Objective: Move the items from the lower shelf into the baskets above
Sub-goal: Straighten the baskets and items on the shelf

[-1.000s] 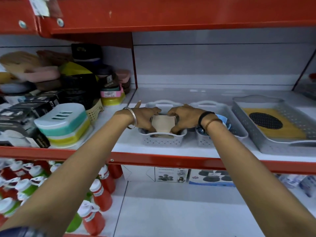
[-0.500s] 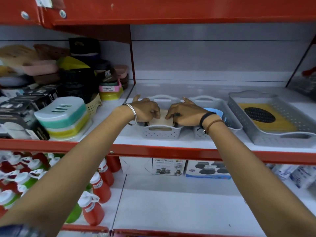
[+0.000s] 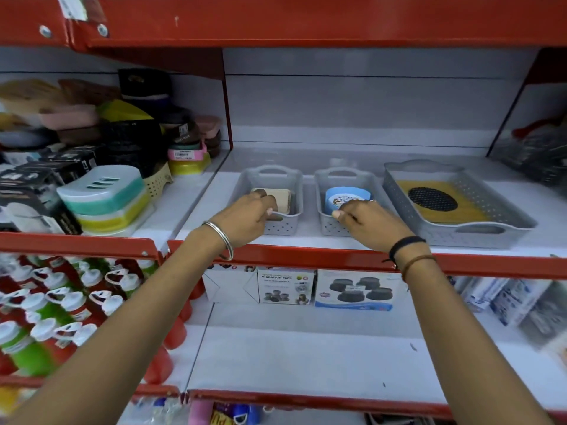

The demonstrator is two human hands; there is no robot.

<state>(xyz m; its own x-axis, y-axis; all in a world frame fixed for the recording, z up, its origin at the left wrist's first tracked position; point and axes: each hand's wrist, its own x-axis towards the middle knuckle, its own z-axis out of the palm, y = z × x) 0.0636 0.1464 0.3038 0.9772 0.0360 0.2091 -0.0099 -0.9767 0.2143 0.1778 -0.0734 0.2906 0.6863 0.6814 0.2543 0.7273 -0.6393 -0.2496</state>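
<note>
On the lower shelf (image 3: 306,348), two boxes (image 3: 322,288) stand at the back edge, well below both hands. Above, at the front edge of the upper shelf (image 3: 196,210), the left hand (image 3: 245,217) curls over the near wall of the left basket (image 3: 280,223), fingers touching the beige item (image 3: 277,196) lying inside; whether it grips it I cannot tell. The right hand (image 3: 369,223) rests loosely closed on the near rim of the middle basket (image 3: 329,223), just in front of the blue round item (image 3: 346,199) inside. Toward the right edge sits a large tray (image 3: 478,233) holding a yellow mat (image 3: 466,214).

Silver bangle (image 3: 221,240); black, perhaps brown wristbands (image 3: 406,243)
</note>
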